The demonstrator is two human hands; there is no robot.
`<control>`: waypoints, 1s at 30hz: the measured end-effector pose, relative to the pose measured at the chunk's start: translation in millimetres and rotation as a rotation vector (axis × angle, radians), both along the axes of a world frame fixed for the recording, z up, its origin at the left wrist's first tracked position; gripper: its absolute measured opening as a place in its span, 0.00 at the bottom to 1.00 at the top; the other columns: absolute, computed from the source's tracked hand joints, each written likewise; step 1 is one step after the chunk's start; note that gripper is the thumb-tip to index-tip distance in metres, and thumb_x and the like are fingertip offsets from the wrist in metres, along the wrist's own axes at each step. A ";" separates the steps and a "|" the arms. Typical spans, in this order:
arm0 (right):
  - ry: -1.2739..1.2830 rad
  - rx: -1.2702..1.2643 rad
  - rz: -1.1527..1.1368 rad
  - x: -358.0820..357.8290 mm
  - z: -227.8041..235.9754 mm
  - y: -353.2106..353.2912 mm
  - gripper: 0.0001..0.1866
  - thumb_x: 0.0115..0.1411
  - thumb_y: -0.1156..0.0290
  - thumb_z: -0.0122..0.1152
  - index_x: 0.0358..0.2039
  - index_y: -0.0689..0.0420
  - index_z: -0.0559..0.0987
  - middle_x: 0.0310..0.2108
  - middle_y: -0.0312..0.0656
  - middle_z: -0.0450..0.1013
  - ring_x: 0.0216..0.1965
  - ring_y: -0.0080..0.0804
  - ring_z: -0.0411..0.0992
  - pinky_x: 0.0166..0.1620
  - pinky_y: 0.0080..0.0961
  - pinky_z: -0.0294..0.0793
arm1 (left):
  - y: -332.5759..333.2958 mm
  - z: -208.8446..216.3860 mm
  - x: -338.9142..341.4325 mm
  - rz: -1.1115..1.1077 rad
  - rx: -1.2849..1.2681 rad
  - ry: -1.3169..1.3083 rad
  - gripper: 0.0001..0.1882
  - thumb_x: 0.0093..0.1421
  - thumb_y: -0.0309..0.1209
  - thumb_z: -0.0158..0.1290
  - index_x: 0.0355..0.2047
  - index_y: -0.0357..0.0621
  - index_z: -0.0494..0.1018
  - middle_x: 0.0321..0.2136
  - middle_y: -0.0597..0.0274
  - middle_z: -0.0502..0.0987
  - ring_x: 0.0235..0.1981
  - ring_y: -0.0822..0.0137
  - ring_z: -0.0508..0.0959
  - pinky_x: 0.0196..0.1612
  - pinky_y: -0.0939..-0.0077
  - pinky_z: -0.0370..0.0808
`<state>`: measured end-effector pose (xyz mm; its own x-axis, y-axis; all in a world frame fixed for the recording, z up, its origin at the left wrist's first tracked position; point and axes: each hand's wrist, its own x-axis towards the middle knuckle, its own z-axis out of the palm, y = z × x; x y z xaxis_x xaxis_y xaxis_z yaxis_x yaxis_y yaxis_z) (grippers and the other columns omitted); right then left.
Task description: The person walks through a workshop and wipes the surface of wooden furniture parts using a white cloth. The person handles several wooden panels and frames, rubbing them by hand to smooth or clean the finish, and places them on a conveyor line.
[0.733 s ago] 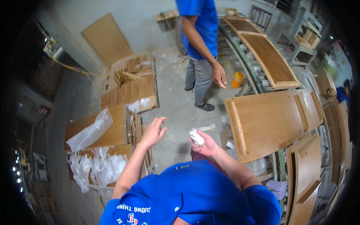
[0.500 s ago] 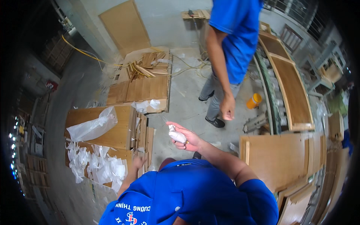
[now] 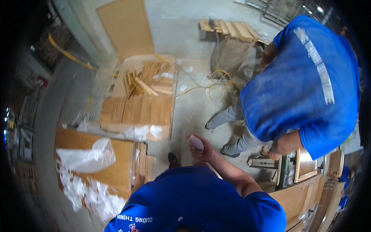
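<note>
- The step in hand seems to be carrying: the person's right hand (image 3: 203, 152) curls its fingers around a white wad (image 3: 196, 143), held above the floor in front of the body.
- The left hand (image 3: 138, 181) is low beside the stacked wooden panels (image 3: 123, 159); its fingers are too hidden to tell how open they are, or whether it grips anything.
- Any next move of the right hand would call for a steady, light grip.
- A translucent plastic bag (image 3: 87, 157) lies on the panels, near white scraps (image 3: 96, 198); whether it contains anything is unclear.
</note>
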<state>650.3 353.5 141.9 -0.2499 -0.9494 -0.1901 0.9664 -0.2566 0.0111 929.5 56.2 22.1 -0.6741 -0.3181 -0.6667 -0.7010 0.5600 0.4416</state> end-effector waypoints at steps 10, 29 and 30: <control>0.126 0.243 -0.295 -158.2 9.6 -10.5 0.18 0.64 0.54 0.38 0.39 0.53 0.72 0.20 0.38 0.68 0.11 0.20 0.57 0.11 0.13 0.52 | 81.9 163.5 -464.1 -0.717 0.622 0.852 0.17 0.54 0.30 0.53 0.45 0.41 0.71 0.38 0.57 0.72 0.36 0.64 0.73 0.40 0.75 0.70; 0.144 0.254 -0.418 -522.5 21.1 -1.0 0.15 0.64 0.56 0.40 0.42 0.50 0.70 0.21 0.34 0.65 0.12 0.18 0.55 0.14 0.12 0.50 | 113.3 192.2 -836.1 -0.861 0.327 1.037 0.06 0.47 0.29 0.59 0.24 0.43 0.74 0.23 0.61 0.73 0.25 0.62 0.72 0.31 0.70 0.66; 0.143 0.234 -0.421 -539.6 19.9 -2.6 0.15 0.64 0.56 0.40 0.41 0.50 0.71 0.21 0.34 0.65 0.12 0.18 0.55 0.14 0.12 0.50 | 111.3 195.0 -857.1 -0.892 0.318 1.087 0.06 0.47 0.29 0.59 0.24 0.44 0.74 0.22 0.61 0.73 0.25 0.61 0.72 0.31 0.70 0.66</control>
<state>110.7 350.9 161.7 -0.6415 -0.6965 -0.3214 0.7659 -0.6045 -0.2187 72.4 167.5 217.2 -0.7759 0.5343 0.3354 0.5823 0.4021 0.7065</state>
